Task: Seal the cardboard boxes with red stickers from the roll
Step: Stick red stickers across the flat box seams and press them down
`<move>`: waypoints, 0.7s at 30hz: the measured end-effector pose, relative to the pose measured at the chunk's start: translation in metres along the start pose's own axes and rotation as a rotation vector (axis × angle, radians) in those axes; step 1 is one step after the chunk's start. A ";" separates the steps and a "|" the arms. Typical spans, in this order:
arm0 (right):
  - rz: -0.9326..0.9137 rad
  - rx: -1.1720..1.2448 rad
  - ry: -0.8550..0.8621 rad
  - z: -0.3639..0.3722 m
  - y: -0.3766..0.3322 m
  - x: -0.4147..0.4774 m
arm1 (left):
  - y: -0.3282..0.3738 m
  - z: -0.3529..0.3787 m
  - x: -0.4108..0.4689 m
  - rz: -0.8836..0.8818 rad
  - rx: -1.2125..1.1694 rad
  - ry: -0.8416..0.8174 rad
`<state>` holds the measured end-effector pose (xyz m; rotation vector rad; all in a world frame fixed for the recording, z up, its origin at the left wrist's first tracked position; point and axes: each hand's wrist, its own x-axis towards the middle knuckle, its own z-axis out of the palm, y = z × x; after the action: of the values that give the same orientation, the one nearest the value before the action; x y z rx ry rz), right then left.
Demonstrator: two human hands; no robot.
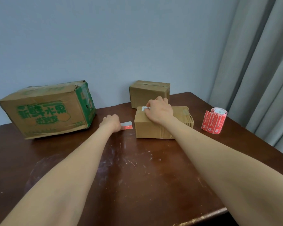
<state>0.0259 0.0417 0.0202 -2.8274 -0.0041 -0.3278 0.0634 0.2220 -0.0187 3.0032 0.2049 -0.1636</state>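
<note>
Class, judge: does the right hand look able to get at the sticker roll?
Probably yes: the right hand rests on the small box, and nothing stands between that box and the sticker roll.

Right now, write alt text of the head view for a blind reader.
A person's right hand holds a small brown cardboard box on a dark wooden table while the left hand pinches a red-and-white sticker beside it. A roll of red stickers stands to the right; a large green-printed cardboard box lies left.

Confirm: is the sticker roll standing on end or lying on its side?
Standing on end: the sticker roll has its white core facing up, base on the table.
</note>
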 end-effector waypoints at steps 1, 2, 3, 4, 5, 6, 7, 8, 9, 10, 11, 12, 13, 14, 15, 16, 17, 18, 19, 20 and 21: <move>0.005 0.003 -0.003 0.001 0.000 0.001 | -0.001 0.000 0.002 0.000 0.004 -0.015; 0.006 0.004 -0.004 0.002 0.000 0.001 | -0.001 -0.001 0.003 0.004 0.000 -0.034; 0.006 0.005 -0.001 0.003 0.000 0.001 | -0.001 -0.002 0.005 0.007 -0.013 -0.057; 0.006 0.009 0.004 0.004 0.000 0.001 | -0.002 -0.003 0.006 0.011 -0.033 -0.076; 0.007 0.015 0.008 0.005 0.000 0.001 | -0.002 -0.003 0.007 0.009 -0.064 -0.090; 0.008 0.019 0.009 0.005 0.000 0.000 | -0.003 -0.003 0.008 0.006 -0.097 -0.099; 0.009 0.022 0.008 0.005 0.000 0.000 | -0.004 -0.002 0.007 -0.001 -0.128 -0.105; 0.010 0.024 0.007 0.005 0.001 0.000 | -0.004 -0.002 0.007 -0.006 -0.163 -0.098; 0.010 0.028 0.004 0.004 0.001 0.000 | -0.005 -0.002 0.005 -0.012 -0.208 -0.075; 0.010 0.035 0.000 0.004 0.001 -0.001 | -0.005 -0.003 0.004 -0.024 -0.283 -0.038; 0.006 0.047 -0.005 0.003 0.001 -0.001 | -0.005 -0.006 0.003 -0.042 -0.398 0.003; 0.002 0.068 -0.012 0.001 0.002 -0.002 | -0.005 -0.010 0.001 -0.053 -0.537 0.039; 0.000 0.095 -0.021 -0.001 0.002 -0.004 | -0.005 -0.016 -0.001 -0.047 -0.675 0.068; -0.001 0.126 -0.028 -0.003 0.003 -0.005 | -0.003 -0.024 -0.005 -0.025 -0.795 0.085; 0.001 0.162 -0.030 -0.005 0.004 -0.006 | 0.000 -0.033 -0.011 0.011 -0.900 0.086; 0.007 0.206 -0.021 -0.007 0.005 -0.008 | 0.004 -0.041 -0.017 0.056 -0.977 0.071; 0.017 0.263 -0.003 -0.009 0.005 -0.010 | 0.009 -0.047 -0.025 0.108 -1.019 0.042; 0.029 0.339 0.020 -0.012 0.006 -0.012 | 0.015 -0.053 -0.032 0.162 -1.030 0.010; 0.051 0.439 0.037 -0.014 0.006 -0.013 | 0.021 -0.055 -0.037 0.210 -1.023 -0.022; 0.078 0.556 0.049 -0.018 0.007 -0.017 | 0.028 -0.058 -0.044 0.256 -1.008 -0.048; 0.112 0.676 0.041 -0.024 0.009 -0.020 | 0.035 -0.059 -0.051 0.298 -0.989 -0.064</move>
<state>0.0011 0.0273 0.0355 -2.1423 0.0438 -0.2901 0.0242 0.1891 0.0496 2.0062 -0.1401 -0.0865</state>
